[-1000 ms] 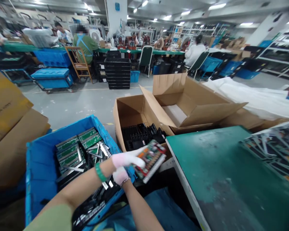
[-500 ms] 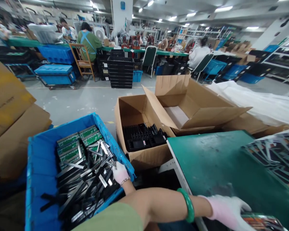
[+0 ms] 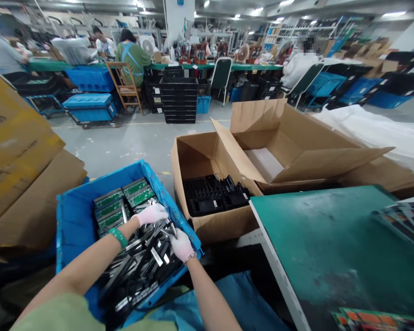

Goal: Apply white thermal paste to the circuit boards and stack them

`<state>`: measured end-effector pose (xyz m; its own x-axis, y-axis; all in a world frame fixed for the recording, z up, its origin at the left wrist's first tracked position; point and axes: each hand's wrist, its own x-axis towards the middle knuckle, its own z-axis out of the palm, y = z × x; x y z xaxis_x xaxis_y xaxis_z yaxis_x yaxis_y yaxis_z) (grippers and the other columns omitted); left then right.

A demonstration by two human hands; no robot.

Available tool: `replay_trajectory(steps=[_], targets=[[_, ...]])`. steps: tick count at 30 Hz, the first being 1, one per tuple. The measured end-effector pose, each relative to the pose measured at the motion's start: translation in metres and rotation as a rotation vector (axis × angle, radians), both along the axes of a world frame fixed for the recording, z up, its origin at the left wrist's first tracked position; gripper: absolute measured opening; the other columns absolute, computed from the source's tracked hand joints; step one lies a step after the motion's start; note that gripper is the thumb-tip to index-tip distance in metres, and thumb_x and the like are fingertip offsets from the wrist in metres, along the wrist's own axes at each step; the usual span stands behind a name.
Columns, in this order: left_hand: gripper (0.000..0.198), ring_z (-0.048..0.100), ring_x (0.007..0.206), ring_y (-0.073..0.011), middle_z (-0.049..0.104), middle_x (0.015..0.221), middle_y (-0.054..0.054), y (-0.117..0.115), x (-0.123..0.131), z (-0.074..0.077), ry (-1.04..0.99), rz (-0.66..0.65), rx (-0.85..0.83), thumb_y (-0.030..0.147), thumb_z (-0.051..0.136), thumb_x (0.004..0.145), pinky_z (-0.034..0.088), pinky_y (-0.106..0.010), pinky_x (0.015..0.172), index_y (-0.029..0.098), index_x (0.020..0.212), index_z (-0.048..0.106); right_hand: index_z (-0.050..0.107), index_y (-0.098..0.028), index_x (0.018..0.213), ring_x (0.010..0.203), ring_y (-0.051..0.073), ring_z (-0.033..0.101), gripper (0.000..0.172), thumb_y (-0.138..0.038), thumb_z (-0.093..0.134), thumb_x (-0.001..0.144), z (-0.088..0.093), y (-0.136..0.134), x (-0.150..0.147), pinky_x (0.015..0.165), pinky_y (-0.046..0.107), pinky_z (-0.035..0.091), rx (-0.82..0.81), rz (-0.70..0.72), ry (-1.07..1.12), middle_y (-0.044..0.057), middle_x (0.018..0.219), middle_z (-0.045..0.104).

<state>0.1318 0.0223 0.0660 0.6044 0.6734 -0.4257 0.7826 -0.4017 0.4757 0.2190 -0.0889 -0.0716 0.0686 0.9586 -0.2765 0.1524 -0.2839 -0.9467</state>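
Both my hands wear pale gloves and reach into a blue crate [image 3: 72, 216] full of green circuit boards [image 3: 138, 193] and loose black and silver strips [image 3: 138, 271]. My left hand [image 3: 152, 214], with a green bracelet on its wrist, lies on the pile near the crate's right wall, its fingers curled together over a part I cannot make out. My right hand [image 3: 181, 244] is just below it at the crate's near right rim, closed on a silver metal strip [image 3: 168, 231]. A colourful circuit board [image 3: 376, 319] lies on the green table [image 3: 331, 248] at the bottom right.
An open cardboard box [image 3: 193, 156] holding black plastic parts [image 3: 214, 197] stands right of the crate, with a second open box [image 3: 296, 142] behind it. Flattened cardboard [image 3: 20, 174] leans at the left. Seated people work at far green benches [image 3: 207, 66].
My left hand carried the circuit board from the crate to the green table, left it there and came back into the crate. My right hand stayed at the crate's rim.
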Motion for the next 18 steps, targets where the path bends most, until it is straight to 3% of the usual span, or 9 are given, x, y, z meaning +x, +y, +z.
replay_trajectory(steps=[4, 7, 9, 13, 18], targets=[[0.027, 0.065, 0.096, -0.0210, 0.065, 0.108, -0.006, -0.028, -0.053, -0.075, 0.143, 0.009, -0.050, 0.037, 0.061, 0.095, 0.056, -0.041, 0.086, 0.014, 0.109, 0.063, 0.067, -0.020, 0.103, 0.082, 0.016, 0.069, 0.021, -0.017, 0.051, 0.090, -0.003, -0.001, 0.001, 0.080, 0.029, 0.054, -0.056, -0.007, 0.002, 0.001, 0.087, 0.073], [0.026, 0.062, 0.105, -0.0222, 0.063, 0.115, -0.008, -0.042, -0.061, -0.121, 0.235, 0.038, -0.022, 0.035, 0.061, 0.095, 0.053, -0.045, 0.093, 0.016, 0.112, 0.062, 0.066, -0.019, 0.105, 0.070, 0.014, 0.066, 0.024, -0.019, 0.049, 0.088, -0.007, -0.003, 0.000, 0.069, 0.026, 0.054, -0.091, -0.010, 0.000, 0.001, 0.086, 0.073], [0.029, 0.061, 0.106, -0.0231, 0.062, 0.118, -0.009, -0.039, -0.059, -0.142, 0.298, 0.066, 0.002, 0.036, 0.061, 0.095, 0.052, -0.046, 0.093, 0.016, 0.115, 0.061, 0.066, -0.019, 0.106, 0.062, 0.013, 0.063, 0.025, -0.021, 0.047, 0.088, -0.008, -0.004, 0.000, 0.062, 0.025, 0.053, -0.107, -0.010, 0.001, 0.002, 0.087, 0.073], [0.033, 0.062, 0.104, -0.0232, 0.061, 0.119, -0.009, -0.026, -0.055, -0.164, 0.381, 0.066, 0.002, 0.038, 0.062, 0.094, 0.054, -0.045, 0.091, 0.016, 0.118, 0.059, 0.066, -0.020, 0.104, 0.057, 0.013, 0.061, 0.025, -0.026, 0.050, 0.087, -0.009, -0.005, -0.001, 0.056, 0.024, 0.051, -0.111, -0.021, 0.009, 0.001, 0.082, 0.072], [0.031, 0.063, 0.100, -0.0214, 0.063, 0.115, -0.008, -0.025, -0.064, -0.173, 0.367, -0.035, -0.058, 0.039, 0.061, 0.095, 0.056, -0.042, 0.086, 0.016, 0.115, 0.060, 0.067, -0.021, 0.101, 0.059, 0.013, 0.061, 0.023, -0.030, 0.054, 0.086, -0.007, -0.004, 0.000, 0.058, 0.024, 0.051, -0.096, -0.041, 0.031, 0.001, 0.079, 0.071]])
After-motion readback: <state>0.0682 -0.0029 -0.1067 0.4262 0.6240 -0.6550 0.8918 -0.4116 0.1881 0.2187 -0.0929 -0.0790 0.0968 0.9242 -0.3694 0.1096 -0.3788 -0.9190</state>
